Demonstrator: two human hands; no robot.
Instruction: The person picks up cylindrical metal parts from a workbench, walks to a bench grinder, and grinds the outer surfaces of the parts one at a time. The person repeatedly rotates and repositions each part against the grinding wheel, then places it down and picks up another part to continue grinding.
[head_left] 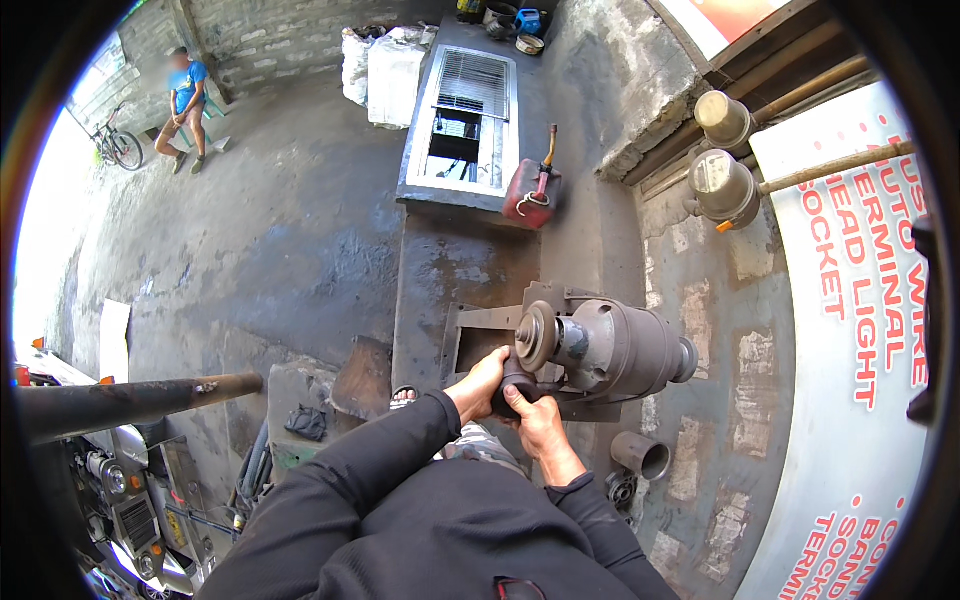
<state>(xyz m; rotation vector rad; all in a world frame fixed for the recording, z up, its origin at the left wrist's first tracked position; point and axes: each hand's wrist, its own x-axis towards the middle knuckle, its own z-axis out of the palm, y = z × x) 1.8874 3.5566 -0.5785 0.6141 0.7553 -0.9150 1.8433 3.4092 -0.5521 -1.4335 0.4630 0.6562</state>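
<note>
My left hand (483, 383) and my right hand (541, 426) are closed on a dark, rounded metal part (517, 382). Its exact kind I cannot make out, as my fingers cover much of it. Just above it sits the round wheel (537, 337) of a grey bench grinder (625, 346); whether part and wheel touch is unclear. The grinder rests on a metal stand (487, 322). My right thumb lies along the part's near side, while my left fingers wrap its left side.
An open metal cylinder (641, 455) stands right of my right arm. Ahead are a red jug (531, 194) and a white-framed window panel (462, 118). A dark pipe (150, 402) juts in from the left. Far left, a person (186, 100) sits near a bicycle (120, 148).
</note>
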